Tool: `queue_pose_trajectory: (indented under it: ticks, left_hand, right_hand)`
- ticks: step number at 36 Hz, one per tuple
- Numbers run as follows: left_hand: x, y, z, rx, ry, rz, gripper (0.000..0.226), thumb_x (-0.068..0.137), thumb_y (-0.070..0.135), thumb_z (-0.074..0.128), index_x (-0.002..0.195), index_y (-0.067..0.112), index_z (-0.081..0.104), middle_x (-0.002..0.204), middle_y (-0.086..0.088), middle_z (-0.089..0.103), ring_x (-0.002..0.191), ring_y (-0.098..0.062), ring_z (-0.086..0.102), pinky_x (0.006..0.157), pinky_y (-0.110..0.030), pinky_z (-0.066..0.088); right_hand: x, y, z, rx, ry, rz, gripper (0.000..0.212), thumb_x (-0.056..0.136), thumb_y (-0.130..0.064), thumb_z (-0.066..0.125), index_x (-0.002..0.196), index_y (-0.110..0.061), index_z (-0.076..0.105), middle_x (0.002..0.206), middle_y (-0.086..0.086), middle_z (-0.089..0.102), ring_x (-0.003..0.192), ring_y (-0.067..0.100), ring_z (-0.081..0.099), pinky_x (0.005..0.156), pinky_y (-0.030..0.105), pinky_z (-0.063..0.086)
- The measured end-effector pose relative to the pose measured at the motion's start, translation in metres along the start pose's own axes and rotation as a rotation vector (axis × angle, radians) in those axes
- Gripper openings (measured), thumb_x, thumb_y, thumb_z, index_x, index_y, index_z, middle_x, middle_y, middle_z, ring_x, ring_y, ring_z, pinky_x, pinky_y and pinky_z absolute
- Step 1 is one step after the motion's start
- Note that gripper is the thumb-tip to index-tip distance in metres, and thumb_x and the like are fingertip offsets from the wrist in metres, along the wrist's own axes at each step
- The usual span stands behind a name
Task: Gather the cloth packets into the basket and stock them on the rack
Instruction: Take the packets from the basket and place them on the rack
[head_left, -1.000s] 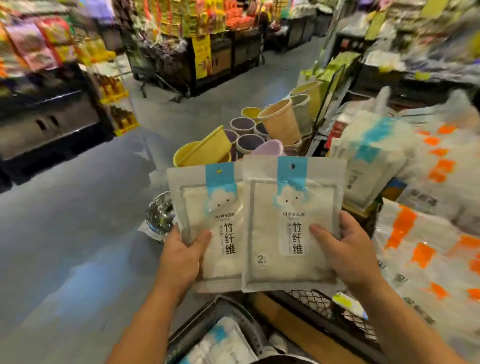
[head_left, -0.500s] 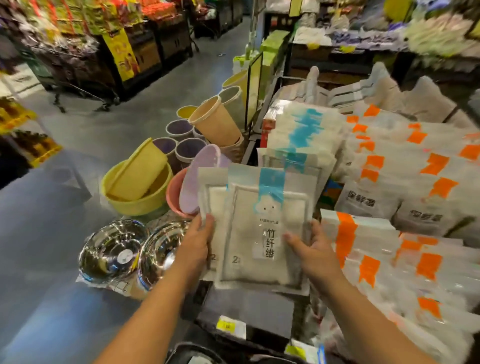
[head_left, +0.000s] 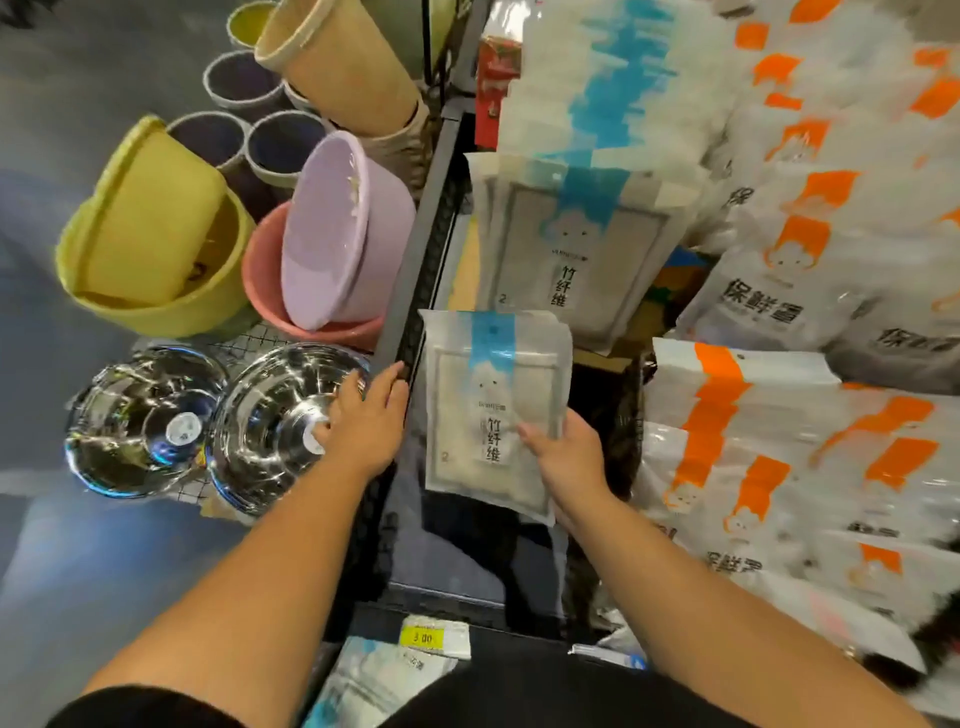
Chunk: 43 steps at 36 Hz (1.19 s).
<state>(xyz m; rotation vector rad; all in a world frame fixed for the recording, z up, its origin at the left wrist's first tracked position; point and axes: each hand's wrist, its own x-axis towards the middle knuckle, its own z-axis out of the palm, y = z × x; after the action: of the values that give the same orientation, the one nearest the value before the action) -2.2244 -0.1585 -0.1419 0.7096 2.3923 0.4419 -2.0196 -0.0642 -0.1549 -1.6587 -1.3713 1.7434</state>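
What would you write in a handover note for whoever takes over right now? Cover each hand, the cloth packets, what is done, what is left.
Left hand: open, fingers at the rack rail, holding nothing.
Right hand: grips the held packets over the rack, in front of the stocked stack.
Done: stocked stack already lies on the rack.
Left: set the held packets down; more packets show at the bottom edge.

The fingers of the right hand (head_left: 569, 457) are hidden behind the held cloth packets (head_left: 493, 410); only the thumb is seen. The number of packets held cannot be counted, and their small print is illegible. The blue-striped stack (head_left: 613, 78) is blurred. The orange-marked packets (head_left: 831, 441) are cut off at the right edge, the lower packets (head_left: 374, 680) at the bottom.
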Motion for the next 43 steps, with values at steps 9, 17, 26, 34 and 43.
queue_pose_trajectory:
  ticks: [9,17,26,34,43]
  left_hand:
    - [0.021,-0.022,0.017,-0.033,0.075,0.081,0.069,0.103,0.033,0.046,0.159,0.031,0.006,0.149,-0.011,0.046,0.123,-0.04,0.053,0.096,-0.05,0.045]
    - [0.024,-0.023,0.02,-0.048,0.079,0.091,0.068,0.102,0.032,0.047,0.159,0.031,0.009,0.152,-0.006,0.043,0.129,-0.036,0.05,0.1,-0.049,0.042]
    - [0.028,-0.029,0.023,-0.125,0.07,0.094,0.062,0.102,0.033,0.048,0.156,0.028,0.017,0.153,-0.003,0.042,0.132,-0.032,0.048,0.103,-0.051,0.042]
    - [0.028,-0.03,0.025,-0.126,0.085,0.106,0.052,0.101,0.032,0.048,0.149,0.028,0.028,0.137,-0.005,0.055,0.118,-0.033,0.056,0.09,-0.045,0.043]
    - [0.029,-0.032,0.025,-0.111,0.081,0.11,0.054,0.101,0.035,0.047,0.15,0.03,0.026,0.138,-0.004,0.055,0.12,-0.033,0.055,0.091,-0.05,0.046]
  right_hand:
    - [0.042,0.022,0.024,0.147,0.484,0.089,0.026,0.097,-0.013,0.065,0.122,-0.018,0.062,0.114,0.003,0.068,0.106,0.024,0.065,0.088,0.033,0.051]
    - [0.072,0.013,0.06,0.214,0.831,0.325,0.046,0.102,-0.036,0.057,0.146,-0.032,0.047,0.154,0.005,0.043,0.13,0.024,0.052,0.11,0.032,0.039]
    - [0.046,0.057,0.074,0.396,0.792,0.658,0.08,0.084,-0.045,0.077,0.142,-0.02,0.027,0.147,0.017,0.028,0.125,0.037,0.042,0.095,0.045,0.042]
    - [0.033,0.054,0.098,1.138,0.315,0.735,0.088,0.074,-0.067,0.076,0.142,-0.018,0.048,0.142,0.019,0.047,0.125,0.039,0.052,0.106,0.056,0.046]
    - [0.049,0.044,0.091,1.187,0.238,0.623,0.098,0.068,-0.074,0.075,0.148,-0.029,0.04,0.151,0.02,0.038,0.135,0.038,0.045,0.109,0.058,0.042]
